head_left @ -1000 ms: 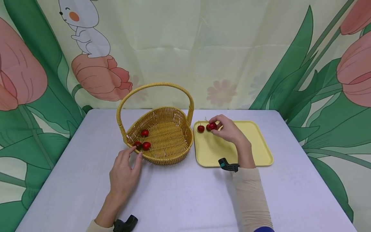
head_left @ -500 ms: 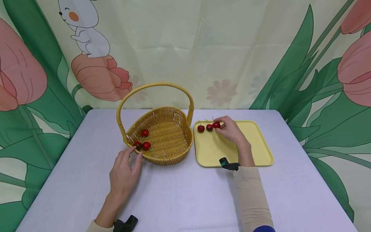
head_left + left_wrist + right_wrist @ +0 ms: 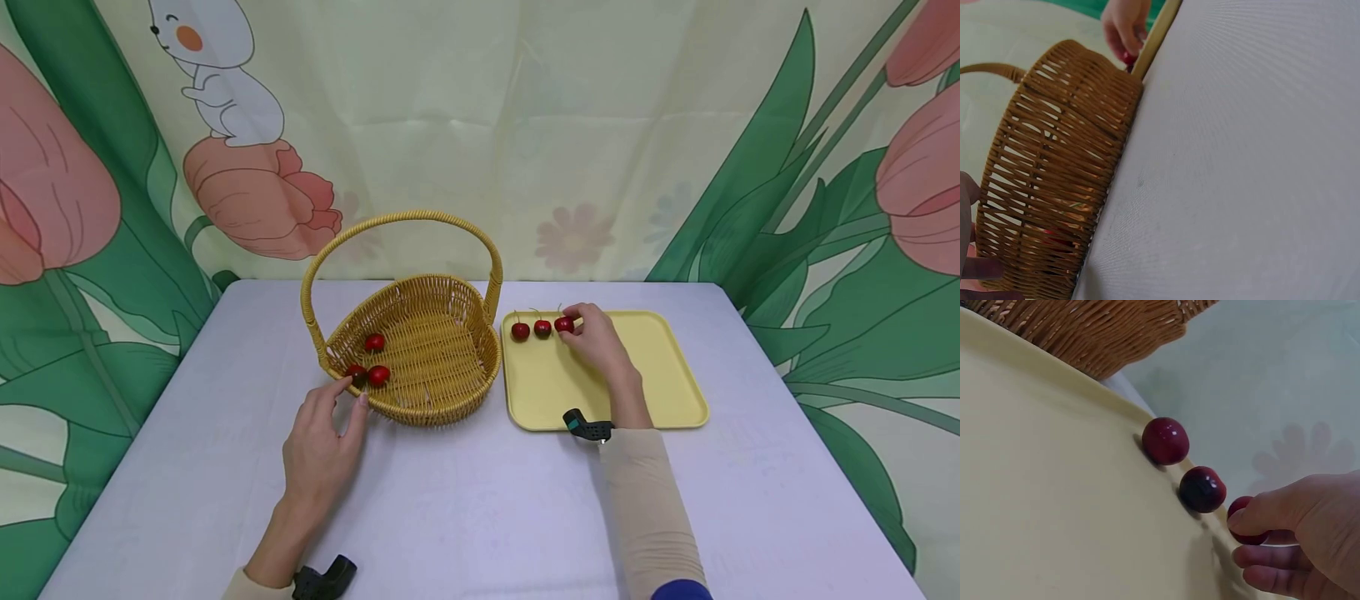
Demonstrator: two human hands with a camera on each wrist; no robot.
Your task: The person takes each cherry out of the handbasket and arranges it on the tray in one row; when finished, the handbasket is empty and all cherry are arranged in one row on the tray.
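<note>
A yellow wicker basket point(image 3: 427, 408) with a tall arched handle stands left of centre on the table. In it lie three red cherries, one of them the front cherry point(image 3: 378, 377). My left hand point(image 3: 322, 446) holds the basket's near-left rim, its fingers against the wicker. On the right, my right hand point(image 3: 600, 342) pinches a stemmed cherry point(image 3: 564, 324) between thumb and fingers over the pale yellow tray point(image 3: 607, 408). A middle cherry point(image 3: 1202, 489) and a left cherry point(image 3: 1165, 441) sit beside it in a row along the tray's far edge.
The tray stands close to the basket's right side, and the basket handle point(image 3: 401, 218) arches high above the bowl. A white cloth covers the table point(image 3: 465, 517). Behind the far edge hangs a printed curtain point(image 3: 450, 125) with tulips and a rabbit.
My right hand has shifted a pinched cherry slightly to the right, away from the middle cherry, so a gap now separates them. My left hand and the basket have stayed in place.
</note>
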